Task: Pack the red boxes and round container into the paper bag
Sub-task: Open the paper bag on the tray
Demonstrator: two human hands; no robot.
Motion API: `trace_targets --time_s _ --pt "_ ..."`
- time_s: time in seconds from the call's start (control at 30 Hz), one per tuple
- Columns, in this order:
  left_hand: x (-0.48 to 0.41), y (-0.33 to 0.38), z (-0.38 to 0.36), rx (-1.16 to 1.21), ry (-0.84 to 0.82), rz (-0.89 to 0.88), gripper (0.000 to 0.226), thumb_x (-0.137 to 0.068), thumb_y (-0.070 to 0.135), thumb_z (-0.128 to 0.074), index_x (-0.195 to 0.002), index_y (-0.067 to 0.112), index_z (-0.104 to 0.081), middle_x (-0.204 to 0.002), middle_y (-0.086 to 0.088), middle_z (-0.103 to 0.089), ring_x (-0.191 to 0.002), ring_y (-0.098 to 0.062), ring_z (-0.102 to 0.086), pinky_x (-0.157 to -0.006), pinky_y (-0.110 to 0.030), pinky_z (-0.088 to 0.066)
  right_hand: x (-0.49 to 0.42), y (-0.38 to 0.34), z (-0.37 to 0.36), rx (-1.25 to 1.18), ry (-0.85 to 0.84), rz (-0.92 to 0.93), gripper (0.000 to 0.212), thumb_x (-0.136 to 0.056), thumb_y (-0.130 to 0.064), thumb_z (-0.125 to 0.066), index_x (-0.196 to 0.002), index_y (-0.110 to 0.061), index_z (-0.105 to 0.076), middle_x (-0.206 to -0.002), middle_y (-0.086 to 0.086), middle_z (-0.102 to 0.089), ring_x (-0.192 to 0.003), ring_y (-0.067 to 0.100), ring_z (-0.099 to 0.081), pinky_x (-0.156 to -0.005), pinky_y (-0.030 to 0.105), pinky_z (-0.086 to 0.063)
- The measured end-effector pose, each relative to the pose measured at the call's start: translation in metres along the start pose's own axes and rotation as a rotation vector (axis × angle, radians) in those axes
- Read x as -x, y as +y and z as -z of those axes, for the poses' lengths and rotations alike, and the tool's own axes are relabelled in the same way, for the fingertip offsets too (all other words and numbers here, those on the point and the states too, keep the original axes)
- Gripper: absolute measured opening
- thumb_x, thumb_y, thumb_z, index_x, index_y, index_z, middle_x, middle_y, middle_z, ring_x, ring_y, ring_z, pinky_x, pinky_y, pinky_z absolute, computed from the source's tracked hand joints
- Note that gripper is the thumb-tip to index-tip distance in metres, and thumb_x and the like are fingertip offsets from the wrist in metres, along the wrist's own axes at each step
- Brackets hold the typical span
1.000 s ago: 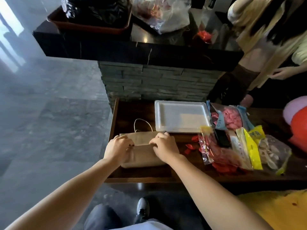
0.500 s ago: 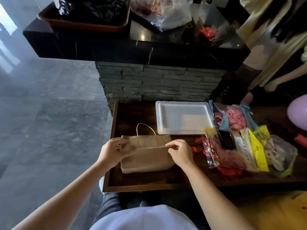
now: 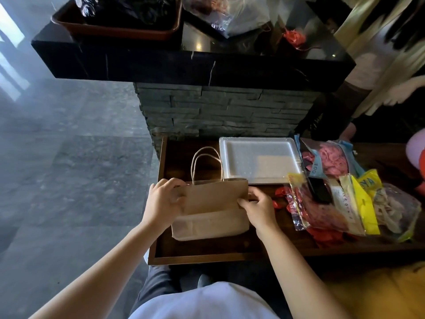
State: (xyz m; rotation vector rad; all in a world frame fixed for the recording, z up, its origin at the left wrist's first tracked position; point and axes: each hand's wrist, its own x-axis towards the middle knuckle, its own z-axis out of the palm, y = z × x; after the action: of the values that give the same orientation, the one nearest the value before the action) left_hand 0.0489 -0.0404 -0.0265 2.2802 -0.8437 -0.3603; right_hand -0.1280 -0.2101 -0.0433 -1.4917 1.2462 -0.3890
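Observation:
A brown paper bag with twisted paper handles stands on the dark wooden table, its bottom still folded flat against its front. My left hand grips the bag's left edge. My right hand pinches the right edge near the middle. Both handles stick up at the back. No red boxes or round container show in this view.
A white foam tray lies behind the bag. Plastic packets of balloons and loose red balloons crowd the table's right side. A black stone counter overhangs the back. Another person stands at the far right.
The bag has been unfolded and raised upright, so its handles now stand up. My hands slid apart to its two side edges.

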Motion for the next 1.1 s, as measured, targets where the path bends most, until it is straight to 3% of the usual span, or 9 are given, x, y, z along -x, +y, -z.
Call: trace_targets --time_s 0.17,0.33,0.57,0.63,0.7,0.8,0.9,1.0,1.1 --pt "0.008 0.014 0.013 -0.233 0.184 -0.292 0.017 -0.076 0.016 -0.078 -0.091 0.023 -0.076 -0.094 0.006 -0.067 -0.098 -0.027 -0.048 -0.081 -0.043 -0.046 0.004 -0.006 0.008 -0.088 -0.028 0.061 0.018 -0.082 -0.011 -0.073 -0.081 -0.029 -0.07 -0.09 -0.004 -0.073 -0.087 0.011 -0.068 -0.067 0.025 -0.049" --pt "0.014 0.017 0.012 -0.357 0.262 -0.438 0.019 -0.078 0.019 -0.075 -0.096 0.025 -0.074 -0.093 0.006 -0.064 -0.095 -0.026 -0.049 -0.076 -0.04 -0.042 0.009 -0.007 0.013 -0.115 -0.07 0.094 0.031 -0.082 -0.006 -0.073 -0.072 -0.036 -0.074 -0.079 -0.012 -0.076 -0.082 0.004 -0.071 -0.067 0.017 -0.049" --pt "0.023 0.021 0.007 -0.402 0.211 -0.464 0.012 -0.072 0.024 -0.081 -0.082 0.027 -0.076 -0.098 0.004 -0.059 -0.098 -0.026 -0.046 -0.077 -0.041 -0.039 0.015 -0.009 0.02 -0.075 -0.159 0.1 0.018 -0.087 -0.014 -0.066 -0.086 -0.03 -0.075 -0.091 -0.005 -0.076 -0.095 0.013 -0.069 -0.084 0.033 -0.054" --pt "0.024 0.026 0.008 -0.41 0.209 -0.482 0.013 -0.069 0.023 -0.082 -0.08 0.026 -0.076 -0.099 0.003 -0.059 -0.098 -0.026 -0.045 -0.077 -0.04 -0.039 0.016 -0.013 0.025 -0.071 -0.206 0.087 0.017 -0.088 -0.021 -0.058 -0.083 -0.028 -0.073 -0.092 -0.003 -0.074 -0.096 0.015 -0.066 -0.084 0.033 -0.051" --pt "0.027 0.034 0.008 -0.414 0.198 -0.51 0.016 -0.066 0.018 -0.084 -0.079 0.022 -0.077 -0.093 0.002 -0.063 -0.092 -0.026 -0.049 -0.073 -0.038 -0.041 0.017 -0.019 0.03 -0.109 -0.243 0.084 0.023 -0.085 -0.03 -0.051 -0.077 -0.014 -0.066 -0.087 0.002 -0.068 -0.092 0.02 -0.062 -0.079 0.035 -0.048" --pt "0.031 0.049 0.007 -0.441 0.111 -0.536 0.024 -0.059 0.008 -0.085 -0.079 0.021 -0.078 -0.081 0.003 -0.069 -0.077 -0.024 -0.059 -0.066 -0.035 -0.049 0.018 -0.031 0.033 -0.066 -0.25 0.126 0.033 -0.086 -0.047 -0.053 -0.088 -0.022 -0.075 -0.091 -0.007 -0.073 -0.093 0.011 -0.064 -0.078 0.028 -0.05" --pt "0.033 0.061 0.004 -0.434 -0.017 -0.52 0.027 -0.059 0.001 -0.077 -0.076 0.021 -0.077 -0.076 0.004 -0.072 -0.072 -0.022 -0.066 -0.064 -0.032 -0.054 0.015 -0.04 0.032 0.138 -0.199 0.235 0.022 -0.088 -0.043 -0.061 -0.09 -0.028 -0.077 -0.086 -0.016 -0.073 -0.093 0.002 -0.064 -0.071 0.016 -0.045" --pt "0.036 0.067 -0.002 -0.441 -0.1 -0.457 0.031 -0.065 0.001 -0.069 -0.085 0.024 -0.075 -0.077 0.008 -0.071 -0.067 -0.017 -0.067 -0.053 -0.022 -0.045 0.009 -0.051 0.031 0.286 -0.191 0.306 0.027 -0.086 -0.042 -0.066 -0.099 -0.021 -0.078 -0.095 -0.011 -0.074 -0.093 0.003 -0.064 -0.07 0.011 -0.044" --pt "0.037 0.069 -0.006 -0.476 -0.161 -0.45 0.035 -0.074 0.004 -0.063 -0.098 0.029 -0.071 -0.082 0.01 -0.071 -0.069 -0.014 -0.067 -0.052 -0.019 -0.036 0.007 -0.063 0.029 0.457 -0.245 0.393 0.026 -0.082 -0.043 -0.07 -0.095 -0.022 -0.08 -0.092 -0.008 -0.075 -0.082 0.002 -0.062 -0.064 0.013 -0.044"
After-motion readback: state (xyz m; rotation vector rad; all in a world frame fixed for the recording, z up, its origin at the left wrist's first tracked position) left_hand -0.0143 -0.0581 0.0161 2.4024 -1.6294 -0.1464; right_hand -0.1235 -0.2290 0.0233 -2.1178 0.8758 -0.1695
